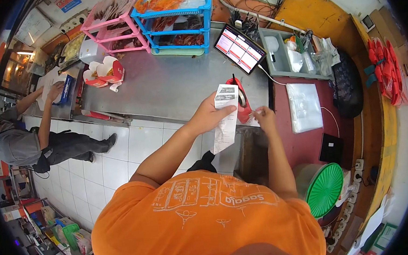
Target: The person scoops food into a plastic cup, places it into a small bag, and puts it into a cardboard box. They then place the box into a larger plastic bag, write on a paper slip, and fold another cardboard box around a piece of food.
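A long printed receipt (226, 128) is pinched between the thumb and fingers of my left hand (208, 114), held up over the front edge of the metal counter. Just behind the paper lies a red holder (245, 112) with a pale ring in it and a dark end; it looks like a tape dispenser. My right hand (265, 119) is close to its near end, thumb and fingertips pressed together. Whatever is in that pinch, if anything, is too small to make out. The receipt covers part of the red holder.
A tablet (240, 48) stands on the metal counter (164, 83), with a grey divided bin (281, 52) beside it. Clear plastic bags (304, 107) lie to the right, above a green-lidded tub (326, 190). Red food boxes (105, 72) stand left. Another person (22, 134) works far left.
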`<state>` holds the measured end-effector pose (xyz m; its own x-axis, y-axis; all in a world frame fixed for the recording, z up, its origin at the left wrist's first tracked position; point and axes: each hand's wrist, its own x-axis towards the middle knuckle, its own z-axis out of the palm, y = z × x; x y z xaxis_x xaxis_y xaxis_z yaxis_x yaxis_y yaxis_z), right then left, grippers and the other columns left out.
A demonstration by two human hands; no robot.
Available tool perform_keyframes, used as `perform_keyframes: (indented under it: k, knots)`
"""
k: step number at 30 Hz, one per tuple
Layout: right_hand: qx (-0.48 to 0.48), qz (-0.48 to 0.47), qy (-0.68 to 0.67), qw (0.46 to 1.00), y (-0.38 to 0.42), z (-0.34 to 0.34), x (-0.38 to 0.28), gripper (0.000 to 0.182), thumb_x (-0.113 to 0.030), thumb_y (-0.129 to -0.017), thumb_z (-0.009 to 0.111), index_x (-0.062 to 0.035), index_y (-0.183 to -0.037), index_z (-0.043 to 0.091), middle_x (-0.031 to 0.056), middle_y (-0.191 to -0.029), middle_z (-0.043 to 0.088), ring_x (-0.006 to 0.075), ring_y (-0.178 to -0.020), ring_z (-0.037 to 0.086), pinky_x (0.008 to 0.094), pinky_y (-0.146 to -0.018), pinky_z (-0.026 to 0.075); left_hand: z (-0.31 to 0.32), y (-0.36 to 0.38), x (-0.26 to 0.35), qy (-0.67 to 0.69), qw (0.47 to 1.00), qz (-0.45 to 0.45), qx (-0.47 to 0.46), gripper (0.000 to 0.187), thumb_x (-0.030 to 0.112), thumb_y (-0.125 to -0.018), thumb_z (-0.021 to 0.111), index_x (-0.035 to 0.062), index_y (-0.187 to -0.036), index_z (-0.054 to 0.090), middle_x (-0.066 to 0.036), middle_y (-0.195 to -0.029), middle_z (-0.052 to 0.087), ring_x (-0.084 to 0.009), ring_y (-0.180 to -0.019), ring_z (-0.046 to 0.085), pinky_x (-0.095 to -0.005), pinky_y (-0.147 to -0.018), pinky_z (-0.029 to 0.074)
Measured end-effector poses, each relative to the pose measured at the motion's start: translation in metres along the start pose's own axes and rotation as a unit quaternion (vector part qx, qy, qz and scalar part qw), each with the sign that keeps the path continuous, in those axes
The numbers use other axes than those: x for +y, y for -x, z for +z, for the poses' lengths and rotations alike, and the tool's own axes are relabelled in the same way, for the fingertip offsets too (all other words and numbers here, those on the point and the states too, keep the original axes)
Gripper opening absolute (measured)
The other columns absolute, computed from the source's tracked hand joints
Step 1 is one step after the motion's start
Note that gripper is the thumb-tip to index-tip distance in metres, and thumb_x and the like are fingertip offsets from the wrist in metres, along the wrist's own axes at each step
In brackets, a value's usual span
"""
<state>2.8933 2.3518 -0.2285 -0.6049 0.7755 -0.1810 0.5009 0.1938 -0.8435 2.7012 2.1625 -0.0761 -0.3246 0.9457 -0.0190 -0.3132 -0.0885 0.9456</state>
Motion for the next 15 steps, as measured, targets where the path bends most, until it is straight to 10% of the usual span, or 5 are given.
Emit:
perform_keyframes:
  k: [4, 7, 10, 15]
  knots:
    - [0.03, 0.102, -0.053, 0.993, 0.026, 0.009, 0.036, 0.016, -0.012, -0.077, 0.069, 0.0012, -0.085, 0.063, 0.0078, -0.063, 0.062, 0.0112, -0.053, 0.057, 0.0263, -0.049, 0.044, 0.012, -0.001, -0.017, 0.003, 0.999, -0.034, -0.025, 0.035, 0.005, -0.088, 0.055, 0.0038, -0.121, 0.043, -0.011, -0.105, 0.063, -0.0159, -0.096, 0.06, -0.0281, -0.081, 0.047]
    - [0.097, 0.033, 0.147, 0.984, 0.02, 0.016, 0.011, 0.027, -0.028, -0.072, 0.07, -0.0019, -0.077, 0.066, 0.0193, -0.075, 0.063, 0.0351, -0.073, 0.062, 0.0404, -0.065, 0.048, 0.033, 0.002, -0.026, 0.103, 0.992, -0.068, -0.028, 0.037, 0.006, -0.088, 0.055, 0.0029, -0.123, 0.043, -0.007, -0.108, 0.06, -0.0144, -0.095, 0.059, -0.0294, -0.083, 0.046]
    - [0.115, -0.024, 0.155, 0.981, 0.021, 0.015, 0.067, 0.019, -0.02, -0.075, 0.066, -0.0007, -0.076, 0.064, 0.0204, -0.078, 0.063, 0.036, -0.073, 0.062, 0.0434, -0.066, 0.048, 0.049, 0.011, -0.032, -0.022, 0.998, -0.038, -0.053, 0.037, 0.006, -0.088, 0.054, 0.0028, -0.124, 0.045, -0.004, -0.11, 0.058, -0.0121, -0.098, 0.056, -0.0286, -0.085, 0.045]
    - [0.111, 0.054, -0.197, 0.973, 0.185, -0.034, 0.076, 0.017, -0.02, -0.082, 0.065, -0.0028, -0.083, 0.063, 0.0062, -0.068, 0.062, 0.0132, -0.065, 0.058, 0.0317, -0.059, 0.046, 0.113, 0.036, -0.059, -0.123, 0.986, -0.032, -0.11, 0.049, -0.003, -0.086, 0.054, 0.001, -0.132, 0.038, -0.009, -0.117, 0.054, -0.0151, -0.104, 0.054, -0.0291, -0.093, 0.04]
